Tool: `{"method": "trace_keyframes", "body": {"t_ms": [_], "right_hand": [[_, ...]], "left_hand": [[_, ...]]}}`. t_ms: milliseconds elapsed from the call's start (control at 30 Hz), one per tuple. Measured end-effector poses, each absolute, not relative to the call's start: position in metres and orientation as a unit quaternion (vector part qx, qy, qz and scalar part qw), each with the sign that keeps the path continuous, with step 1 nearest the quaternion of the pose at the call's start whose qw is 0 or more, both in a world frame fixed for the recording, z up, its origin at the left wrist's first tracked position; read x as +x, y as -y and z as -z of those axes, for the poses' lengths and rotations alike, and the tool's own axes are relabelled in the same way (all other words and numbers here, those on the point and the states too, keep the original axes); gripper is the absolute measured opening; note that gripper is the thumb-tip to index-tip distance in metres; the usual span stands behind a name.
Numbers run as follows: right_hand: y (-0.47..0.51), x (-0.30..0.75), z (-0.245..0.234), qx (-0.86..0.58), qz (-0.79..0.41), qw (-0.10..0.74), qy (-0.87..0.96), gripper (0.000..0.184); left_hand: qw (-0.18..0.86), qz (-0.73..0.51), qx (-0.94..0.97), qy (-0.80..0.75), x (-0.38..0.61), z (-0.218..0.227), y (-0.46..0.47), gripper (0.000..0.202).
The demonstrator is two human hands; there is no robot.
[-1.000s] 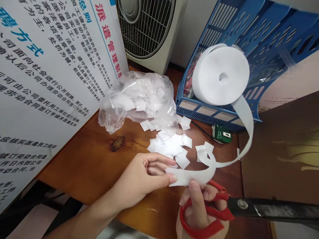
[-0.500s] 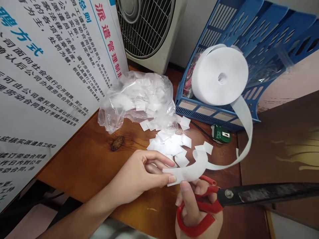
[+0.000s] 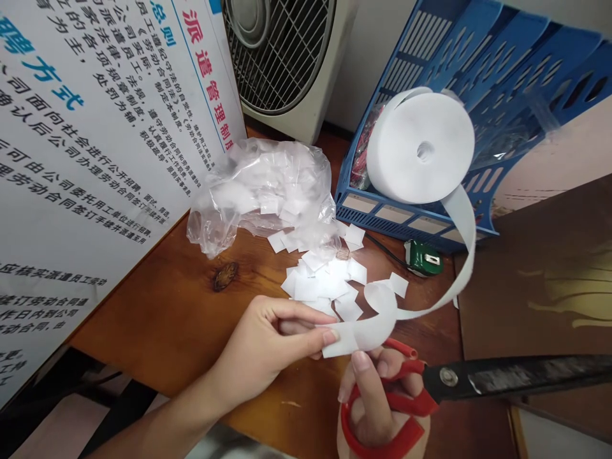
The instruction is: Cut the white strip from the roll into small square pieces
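Note:
The free end of a white fabric-like tape (image 3: 375, 328) is pinched between the thumb and fingers of my left hand (image 3: 268, 354). My right hand (image 3: 375, 398) has its fingers through the red handles of a pair of scissors (image 3: 497, 381), whose black blades point right, away from the tape. A fingertip of that hand is at the tape's lower edge. From my hands the tape loops and twists up to a large white roll (image 3: 447, 153). Just behind my left hand lies a pile of cut white pieces (image 3: 315, 280).
A clear plastic bag (image 3: 268, 185) with more white pieces lies behind the pile. The roll rests in a blue file rack (image 3: 411, 220); a green tape measure (image 3: 423, 258) is in front. A box fan (image 3: 282, 57) stands behind, a printed board (image 3: 109, 159) at left.
My left hand has shifted slightly right along the tape to its end. The scissors have moved slightly right in my right hand. The tape's hanging loop has swung a little left.

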State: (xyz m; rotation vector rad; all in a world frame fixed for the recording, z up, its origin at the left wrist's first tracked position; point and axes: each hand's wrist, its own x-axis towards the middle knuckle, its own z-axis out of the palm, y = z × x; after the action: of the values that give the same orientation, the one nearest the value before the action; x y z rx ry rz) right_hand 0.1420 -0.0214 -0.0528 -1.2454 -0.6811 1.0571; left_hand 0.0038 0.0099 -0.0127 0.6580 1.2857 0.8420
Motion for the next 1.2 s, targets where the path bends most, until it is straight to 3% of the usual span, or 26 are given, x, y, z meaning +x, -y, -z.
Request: {"method": "trace_keyframes", "body": {"t_ms": [633, 867, 1200], "right_hand": [[0.023, 0.139, 0.056, -0.547, -0.484, 0.63, 0.264, 0.034], [0.022, 0.151, 0.069, -0.477, -0.486, 0.635, 0.365, 0.03], [0.016, 0.137, 0.049, -0.546, -0.472, 0.647, 0.245, 0.036]], "left_hand": [[0.687, -0.394, 0.255, -0.555, 0.005, 0.019, -0.012, 0.015], [0.715, -0.405, 0.216, -0.527, 0.005, 0.023, -0.013, 0.014], [0.705, -0.414, 0.245, -0.521, 0.015, 0.021, -0.011, 0.022]]}}
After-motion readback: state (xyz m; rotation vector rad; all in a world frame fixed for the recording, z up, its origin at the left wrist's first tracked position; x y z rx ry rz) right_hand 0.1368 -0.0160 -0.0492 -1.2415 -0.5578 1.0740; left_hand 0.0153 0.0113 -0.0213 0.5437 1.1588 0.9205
